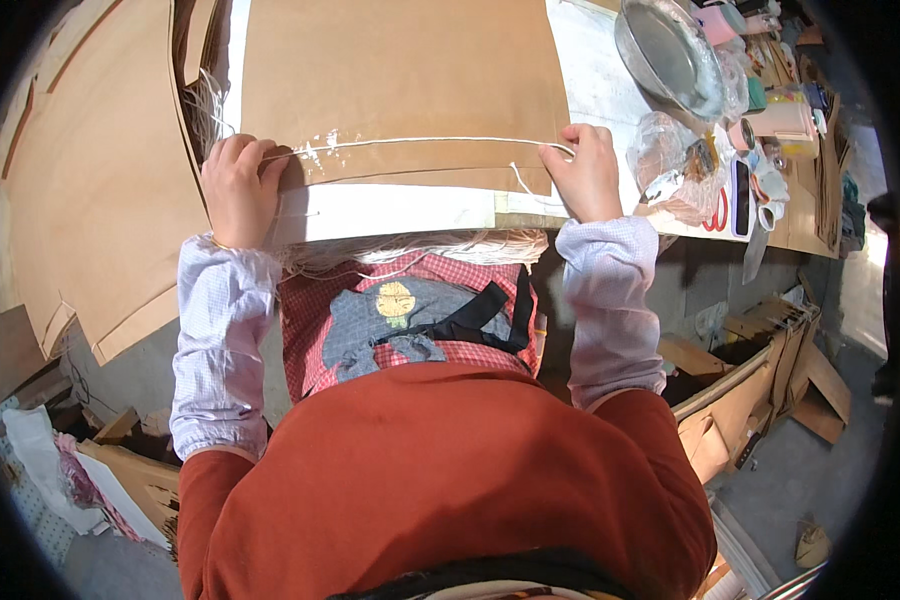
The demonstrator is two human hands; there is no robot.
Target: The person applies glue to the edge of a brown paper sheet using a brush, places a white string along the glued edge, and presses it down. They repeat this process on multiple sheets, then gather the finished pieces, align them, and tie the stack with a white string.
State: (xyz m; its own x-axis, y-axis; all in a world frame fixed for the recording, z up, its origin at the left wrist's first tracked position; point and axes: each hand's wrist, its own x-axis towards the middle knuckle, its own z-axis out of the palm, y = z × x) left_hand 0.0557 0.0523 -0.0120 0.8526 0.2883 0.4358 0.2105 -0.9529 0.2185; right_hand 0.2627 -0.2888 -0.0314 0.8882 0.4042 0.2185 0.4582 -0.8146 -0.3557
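A white string (pixel 420 140) runs nearly straight from side to side over a brown paper or card sheet (pixel 400 70). Its left end goes to my left hand (pixel 240 188), whose fingers are closed on it by the sheet's left edge. At the right edge, my right hand (pixel 586 175) pinches the other end between thumb and fingers. White smears (pixel 320 145) mark the sheet near the string's left part. Below it, a strip along the near edge looks folded or creased, and a short loose string (pixel 523 182) lies at its right.
A bundle of white strings (pixel 420 248) lies across my lap below the table edge. Large brown sheets (pixel 100 190) are stacked at left. A metal basin (pixel 670 60), plastic bags (pixel 660 145) and a phone (pixel 740 197) stand or lie at right. Cardboard boxes (pixel 735 380) sit on the floor.
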